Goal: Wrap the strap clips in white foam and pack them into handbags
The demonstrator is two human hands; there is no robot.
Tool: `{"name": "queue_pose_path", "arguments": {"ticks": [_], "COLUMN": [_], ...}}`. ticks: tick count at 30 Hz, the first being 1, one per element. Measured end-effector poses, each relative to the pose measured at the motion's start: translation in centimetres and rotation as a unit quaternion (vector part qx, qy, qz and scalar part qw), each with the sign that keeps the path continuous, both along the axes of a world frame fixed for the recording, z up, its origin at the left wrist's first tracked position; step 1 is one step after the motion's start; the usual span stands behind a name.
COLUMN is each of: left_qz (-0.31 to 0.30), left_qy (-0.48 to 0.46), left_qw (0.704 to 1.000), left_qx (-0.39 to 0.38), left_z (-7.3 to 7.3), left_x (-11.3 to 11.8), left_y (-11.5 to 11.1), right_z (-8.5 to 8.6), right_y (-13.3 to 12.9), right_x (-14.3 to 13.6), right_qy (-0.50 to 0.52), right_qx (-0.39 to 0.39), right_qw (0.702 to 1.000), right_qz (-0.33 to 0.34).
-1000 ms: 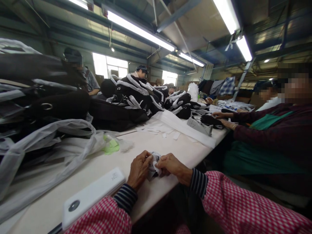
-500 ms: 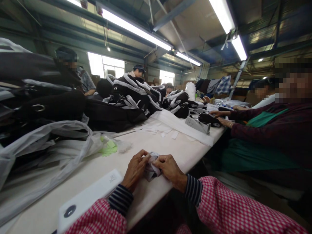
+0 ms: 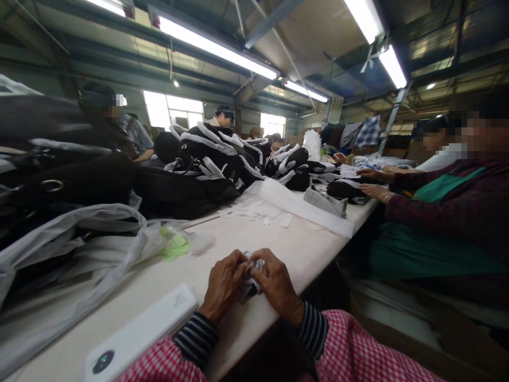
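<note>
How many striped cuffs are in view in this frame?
2. One striped cuff is at the wrist of the left hand, the other striped cuff at the wrist of the right hand. Any farther back may be hidden by the black pile.

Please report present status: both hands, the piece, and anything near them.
Left hand, right hand: both gripping small pale-and-dark piece. Piece: over table, partly hidden. White device: beside left sleeve.
</note>
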State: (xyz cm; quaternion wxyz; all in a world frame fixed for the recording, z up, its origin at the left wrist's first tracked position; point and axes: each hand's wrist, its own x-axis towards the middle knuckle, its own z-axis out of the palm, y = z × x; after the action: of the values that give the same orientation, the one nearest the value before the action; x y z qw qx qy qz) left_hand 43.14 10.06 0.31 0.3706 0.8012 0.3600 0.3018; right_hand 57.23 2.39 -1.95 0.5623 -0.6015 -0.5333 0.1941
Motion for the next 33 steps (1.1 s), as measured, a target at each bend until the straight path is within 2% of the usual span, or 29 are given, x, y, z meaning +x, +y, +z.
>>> {"name": "queue_pose_path", "arguments": {"ticks": [8,13,19,22,24,27,30,33], "left_qz": [0.013,0.028,0.031,0.032,0.033,0.043,0.051,0.045], "left_qy": [0.086,0.148,0.206,0.222,0.228,0.223,0.204,0.187], "left_qw": [0.995,0.984,0.969,0.963,0.961,0.964,0.969,0.974], "left_qx": [0.055,0.091,0.136,0.148,0.151,0.141,0.128,0.121], "left_z": [-0.5,-0.6,-0.3,-0.1,0.0,0.0,-0.1,-0.4], "left_x": [0.4,0.8,1.4,1.6,1.7,1.6,1.6,1.5], "left_y": [0.3,0.3,-0.4,-0.8,-0.9,-0.7,-0.5,-0.2], "right_z": [-1.2,-1.0,-1.0,-1.0,-0.9,-0.6,-0.1,0.6], "right_y": [0.3,-0.1,-0.4,-0.4,-0.4,-0.2,0.3,0.7], "right_x": [0.9,1.4,1.6,1.6,1.6,1.7,1.9,2.2], "right_qy": [0.033,0.031,-0.071,-0.078,-0.048,0.033,0.131,0.180], "right_qx": [0.039,0.064,0.099,0.094,0.078,0.010,-0.057,-0.078], "right_qw": [0.995,0.991,0.987,0.987,0.990,0.994,0.985,0.973], "right_qz": [0.083,0.110,0.108,0.108,0.106,0.105,0.102,0.121]}}
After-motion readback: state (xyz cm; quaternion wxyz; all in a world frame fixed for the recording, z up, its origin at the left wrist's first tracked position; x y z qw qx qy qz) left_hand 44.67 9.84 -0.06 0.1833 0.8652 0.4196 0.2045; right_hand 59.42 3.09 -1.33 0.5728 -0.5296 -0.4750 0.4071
